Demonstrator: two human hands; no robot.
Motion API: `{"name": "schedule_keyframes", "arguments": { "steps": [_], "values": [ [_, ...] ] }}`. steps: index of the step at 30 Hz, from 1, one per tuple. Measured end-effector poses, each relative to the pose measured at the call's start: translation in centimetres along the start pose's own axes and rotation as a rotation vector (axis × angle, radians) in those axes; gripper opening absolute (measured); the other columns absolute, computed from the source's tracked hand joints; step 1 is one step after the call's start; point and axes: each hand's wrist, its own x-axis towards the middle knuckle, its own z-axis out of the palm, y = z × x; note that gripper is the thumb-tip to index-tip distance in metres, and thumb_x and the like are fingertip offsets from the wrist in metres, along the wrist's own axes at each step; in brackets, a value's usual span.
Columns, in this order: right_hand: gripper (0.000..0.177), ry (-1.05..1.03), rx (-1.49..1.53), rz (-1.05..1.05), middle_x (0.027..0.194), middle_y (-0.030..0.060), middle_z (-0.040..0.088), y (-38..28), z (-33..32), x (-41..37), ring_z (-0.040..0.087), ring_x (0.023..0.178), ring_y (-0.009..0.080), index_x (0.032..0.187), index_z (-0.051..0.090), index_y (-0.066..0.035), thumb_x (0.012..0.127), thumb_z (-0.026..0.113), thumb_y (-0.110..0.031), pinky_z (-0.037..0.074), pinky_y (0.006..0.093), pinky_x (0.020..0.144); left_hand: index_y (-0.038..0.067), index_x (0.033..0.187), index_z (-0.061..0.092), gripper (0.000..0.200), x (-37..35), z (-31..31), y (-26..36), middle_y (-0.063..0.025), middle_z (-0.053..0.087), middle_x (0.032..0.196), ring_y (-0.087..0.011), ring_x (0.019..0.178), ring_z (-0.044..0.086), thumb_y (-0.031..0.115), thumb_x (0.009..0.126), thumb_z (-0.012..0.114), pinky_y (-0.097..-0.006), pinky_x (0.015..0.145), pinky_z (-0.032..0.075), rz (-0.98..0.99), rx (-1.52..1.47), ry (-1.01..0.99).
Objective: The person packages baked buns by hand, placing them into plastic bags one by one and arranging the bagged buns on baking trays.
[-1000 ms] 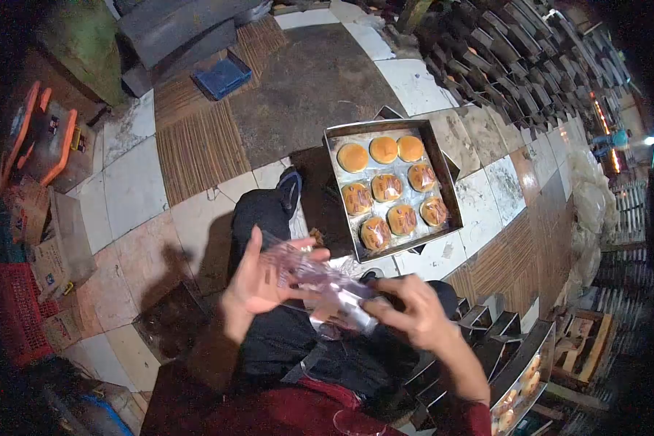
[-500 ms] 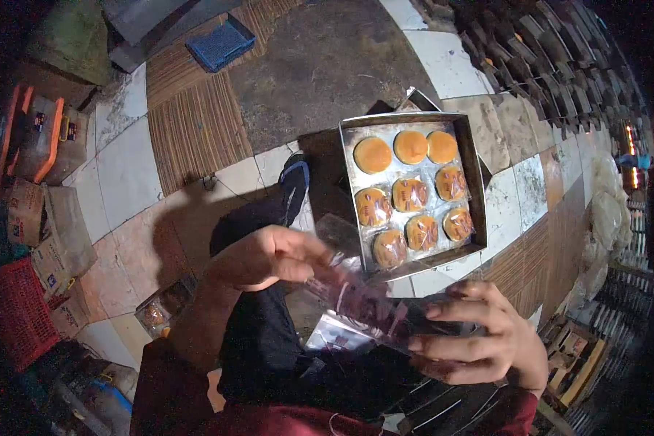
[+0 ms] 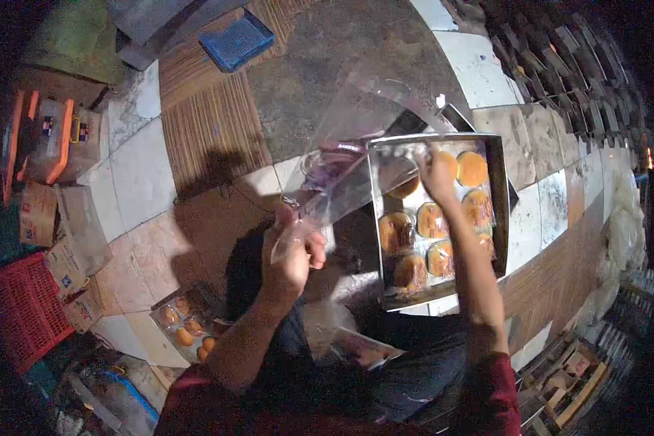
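A metal tray (image 3: 495,211) holds round buns in rows; the front ones are in printed clear wrappers and the back ones, such as the bun (image 3: 472,168), look bare. My left hand (image 3: 294,254), left of the tray, is closed on clear plastic bags (image 3: 334,163) with purple print. The plastic spreads up and right toward the tray's far left corner. My right hand (image 3: 437,174) reaches over the back row, its fingers pinched on the plastic's edge; the fingertips are blurred. My right forearm hides part of the right side of the tray.
A blue crate (image 3: 237,43) lies on the floor ahead. A smaller tray of buns (image 3: 168,301), a red crate (image 3: 25,312), cardboard boxes (image 3: 38,214) and an orange-edged bin (image 3: 69,145) stand at the left. Stacked dark trays (image 3: 559,73) are at the right.
My right hand has moved up from the lower right to over the back row of buns. My left hand has come lower and back, and the plastic has spread out and up.
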Motion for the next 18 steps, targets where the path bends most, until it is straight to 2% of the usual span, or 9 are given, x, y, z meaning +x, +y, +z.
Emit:
{"name": "schedule_keyframes", "arguments": {
  "steps": [1,2,3,5,9,11,12,17,18],
  "values": [
    [0.042,0.066,-0.027,0.081,0.084,0.0235,0.062,2.0,4.1,-0.4,0.062,0.074,0.0326,0.107,0.052,0.003,0.086,0.056,-0.033,0.047,0.0411,0.063,0.002,0.081,0.051,0.039,0.1,0.2,-0.5,-0.0075,0.051,0.057,-0.0139,0.047,0.046,0.035,0.096,0.035,-0.0268,0.044,0.037,-0.02,-0.05,-0.053],
    [0.056,-0.11,0.001,0.285,0.088,0.0299,0.058,2.3,5.3,-0.4,0.058,0.079,0.0414,0.12,0.039,0.004,0.086,0.055,-0.037,0.045,0.0478,0.07,0.0,0.089,0.051,0.04,0.4,0.1,-2.0,-0.009,0.054,0.067,-0.0149,0.054,0.05,0.036,0.095,0.035,-0.0264,0.048,0.039,-0.044,-0.165,-0.087],
    [0.057,-0.015,0.244,0.287,0.09,0.0292,0.057,7.0,10.4,-0.5,0.057,0.082,0.0417,0.113,0.041,0.006,0.083,0.058,-0.039,0.044,0.0491,0.072,0.0,0.089,0.051,0.04,0.2,0.7,-2.0,-0.009,0.054,0.067,-0.0149,0.054,0.05,0.036,0.095,0.035,-0.0264,0.048,0.039,-0.041,-0.165,-0.084],
    [0.053,0.055,-0.052,0.103,0.084,0.0257,0.057,5.5,10.4,-2.9,0.056,0.082,0.0406,0.109,0.044,0.005,0.081,0.062,-0.036,0.046,0.0459,0.069,-0.001,0.098,0.05,0.041,-0.1,2.1,-1.1,-0.0102,0.057,0.079,-0.0158,0.063,0.053,0.038,0.094,0.037,-0.0258,0.054,0.041,0.06,-0.499,-0.134],
    [0.052,0.185,-0.042,0.071,0.089,0.0214,0.057,-0.9,8.2,-6.0,0.056,0.08,0.0346,0.108,0.046,0.004,0.079,0.064,-0.035,0.047,0.0422,0.068,-0.002,0.097,0.052,0.043,-0.2,3.2,-0.1,-0.01,0.058,0.085,-0.014,0.068,0.054,0.039,0.094,0.038,-0.0244,0.06,0.041,0.228,-0.164,-0.23],
    [0.052,-0.043,0.727,0.484,0.098,0.0187,0.056,-2.2,7.4,-6.4,0.056,0.086,0.0275,0.107,0.048,0.001,0.077,0.066,-0.038,0.047,0.041,0.073,-0.001,0.095,0.053,0.044,-0.8,3.9,0.3,-0.0072,0.057,0.081,-0.0115,0.068,0.053,0.04,0.095,0.037,-0.0234,0.06,0.04,0.181,0.009,-0.191],
    [0.052,-0.033,0.728,0.488,0.098,0.0187,0.056,-2.4,6.3,-6.8,0.056,0.086,0.0275,0.107,0.048,0.001,0.077,0.066,-0.038,0.047,0.041,0.073,-0.001,0.095,0.053,0.043,-1.1,4.2,0.1,-0.0054,0.056,0.078,-0.0107,0.068,0.052,0.039,0.095,0.037,-0.0231,0.06,0.041,0.18,-0.025,-0.219],
    [0.053,0.263,1.717,0.565,0.118,0.0092,0.054,-5.8,-7.2,-7.6,0.056,0.1,0.0256,0.123,0.045,-0.006,0.085,0.053,-0.043,0.049,0.0399,0.084,0.002,0.09,0.053,0.033,-2.0,4.5,0.0,-0.0005,0.054,0.07,-0.0095,0.065,0.053,0.034,0.094,0.043,-0.0237,0.057,0.043,0.137,0.148,-0.381],
    [0.052,0.153,1.844,0.461,0.119,0.0102,0.053,-4.7,-10.2,-8.6,0.055,0.102,0.0255,0.123,0.045,-0.007,0.086,0.051,-0.043,0.048,0.0423,0.085,0.002,0.087,0.054,0.034,-2.0,4.4,-0.4,-0.0006,0.054,0.068,-0.0088,0.063,0.053,0.033,0.094,0.043,-0.024,0.056,0.043,0.182,0.227,-0.415]
  ]
}}
